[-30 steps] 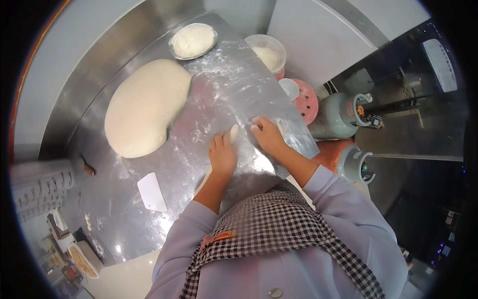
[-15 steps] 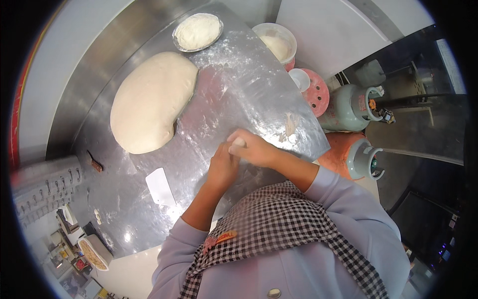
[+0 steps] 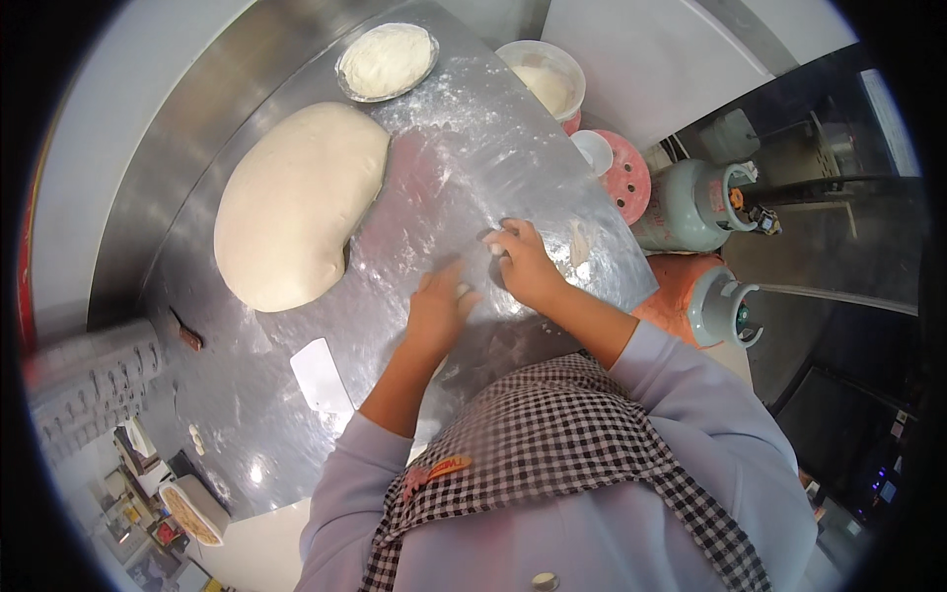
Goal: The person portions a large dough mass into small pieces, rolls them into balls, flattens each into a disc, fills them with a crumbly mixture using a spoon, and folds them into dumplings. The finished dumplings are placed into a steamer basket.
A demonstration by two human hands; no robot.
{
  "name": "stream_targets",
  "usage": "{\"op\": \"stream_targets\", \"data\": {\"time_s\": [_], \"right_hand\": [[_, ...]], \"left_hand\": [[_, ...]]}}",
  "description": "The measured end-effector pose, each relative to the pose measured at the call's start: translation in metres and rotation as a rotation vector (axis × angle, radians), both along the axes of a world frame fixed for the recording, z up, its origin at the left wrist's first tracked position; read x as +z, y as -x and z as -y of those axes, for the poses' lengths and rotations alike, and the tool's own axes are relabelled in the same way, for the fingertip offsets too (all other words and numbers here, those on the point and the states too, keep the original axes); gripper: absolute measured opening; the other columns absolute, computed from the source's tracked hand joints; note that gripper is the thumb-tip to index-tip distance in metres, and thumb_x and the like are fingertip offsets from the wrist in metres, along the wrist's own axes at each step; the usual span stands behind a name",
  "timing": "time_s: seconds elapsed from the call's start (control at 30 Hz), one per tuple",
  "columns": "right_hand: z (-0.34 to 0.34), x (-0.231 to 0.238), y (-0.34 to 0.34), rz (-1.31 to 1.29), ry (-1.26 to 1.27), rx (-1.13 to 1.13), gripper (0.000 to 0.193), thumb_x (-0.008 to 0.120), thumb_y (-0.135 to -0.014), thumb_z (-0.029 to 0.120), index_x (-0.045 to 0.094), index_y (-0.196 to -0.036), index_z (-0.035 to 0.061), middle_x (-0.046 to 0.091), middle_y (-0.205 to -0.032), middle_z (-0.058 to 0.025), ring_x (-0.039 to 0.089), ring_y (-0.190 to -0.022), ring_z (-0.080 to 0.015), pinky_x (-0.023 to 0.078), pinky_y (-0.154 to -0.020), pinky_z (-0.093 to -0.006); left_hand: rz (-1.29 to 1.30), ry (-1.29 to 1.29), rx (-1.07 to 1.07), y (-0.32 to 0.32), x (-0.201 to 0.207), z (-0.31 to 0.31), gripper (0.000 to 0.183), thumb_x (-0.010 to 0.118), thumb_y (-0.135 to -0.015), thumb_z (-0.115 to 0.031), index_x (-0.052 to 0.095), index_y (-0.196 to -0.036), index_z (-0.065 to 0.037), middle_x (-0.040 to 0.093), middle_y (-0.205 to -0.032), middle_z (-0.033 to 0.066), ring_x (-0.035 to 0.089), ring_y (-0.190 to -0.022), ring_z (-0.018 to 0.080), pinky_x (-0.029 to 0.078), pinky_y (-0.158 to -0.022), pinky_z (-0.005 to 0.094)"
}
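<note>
My right hand [image 3: 525,264] curls around a small piece of white dough [image 3: 493,241] on the floured steel table [image 3: 464,168]. My left hand [image 3: 439,308] lies just beside it, palm down, with a small bit of dough [image 3: 462,290] under its fingers. A large kidney-shaped mass of dough [image 3: 296,202] rests on the table to the far left of both hands. Another small dough piece [image 3: 578,245] lies near the table's right edge, next to my right hand.
A metal bowl of flour [image 3: 387,61] stands at the table's far end, a white tub of dough [image 3: 545,81] at its right. A white scraper [image 3: 321,375] lies left of my left arm. Two gas cylinders [image 3: 695,207] stand below the right edge.
My hands were pressed together over a dough piece half a second ago; now they have come apart, the left lower on the table, the right farther out.
</note>
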State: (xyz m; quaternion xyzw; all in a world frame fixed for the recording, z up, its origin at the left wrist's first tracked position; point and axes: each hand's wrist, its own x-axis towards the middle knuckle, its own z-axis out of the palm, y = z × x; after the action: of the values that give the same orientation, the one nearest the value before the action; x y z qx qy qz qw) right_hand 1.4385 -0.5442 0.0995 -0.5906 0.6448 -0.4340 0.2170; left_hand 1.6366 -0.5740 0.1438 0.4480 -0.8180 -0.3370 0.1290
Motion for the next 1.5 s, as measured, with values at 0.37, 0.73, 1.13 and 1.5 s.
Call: {"op": "stream_targets", "data": {"time_s": [0.37,0.73,1.13,1.5], "right_hand": [[-0.004,0.054,-0.043,0.684,-0.659,0.319,0.044,0.068,-0.092,0.027,0.059,-0.124,-0.002,0.068,-0.106,-0.01,0.064,-0.1,-0.0204,0.051,-0.089,-0.0348],[0.006,0.034,-0.05,0.238,-0.48,0.312,0.017,0.061,-0.094,0.022,0.063,-0.101,0.0059,0.065,-0.097,-0.0116,0.063,-0.095,-0.0276,0.049,-0.087,-0.0379],[-0.016,0.027,-0.049,0.292,-0.567,0.073,0.028,0.062,-0.092,0.011,0.06,-0.119,0.0042,0.059,-0.109,-0.0134,0.059,-0.099,-0.0237,0.048,-0.085,-0.0342],[-0.042,0.052,-0.074,0.738,-0.533,0.289,0.03,0.065,-0.097,0.025,0.061,-0.114,0.0003,0.065,-0.1,-0.0055,0.06,-0.084,-0.0127,0.051,-0.075,-0.0308]], "left_hand": [[-0.176,-0.167,0.133,-0.015,-0.007,-0.02,0.031,0.064,-0.093,-0.013,0.06,-0.122,-0.003,0.065,-0.11,0.0208,0.064,-0.091,0.0358,0.051,-0.082,0.0414],[-0.182,-0.743,0.105,-0.05,0.073,-0.015,0.034,0.063,-0.098,-0.025,0.059,-0.122,-0.001,0.066,-0.089,0.0118,0.062,-0.079,0.0203,0.051,-0.075,0.0339],[-0.006,0.223,0.128,-0.038,-0.047,-0.017,0.038,0.069,-0.087,-0.014,0.061,-0.124,-0.01,0.064,-0.115,0.0135,0.062,-0.101,0.0354,0.05,-0.089,0.0409],[0.009,-0.295,0.063,-0.035,0.041,-0.038,0.025,0.055,-0.1,-0.02,0.062,-0.116,-0.002,0.066,-0.109,0.022,0.064,-0.098,0.0402,0.051,-0.086,0.0425]]}}
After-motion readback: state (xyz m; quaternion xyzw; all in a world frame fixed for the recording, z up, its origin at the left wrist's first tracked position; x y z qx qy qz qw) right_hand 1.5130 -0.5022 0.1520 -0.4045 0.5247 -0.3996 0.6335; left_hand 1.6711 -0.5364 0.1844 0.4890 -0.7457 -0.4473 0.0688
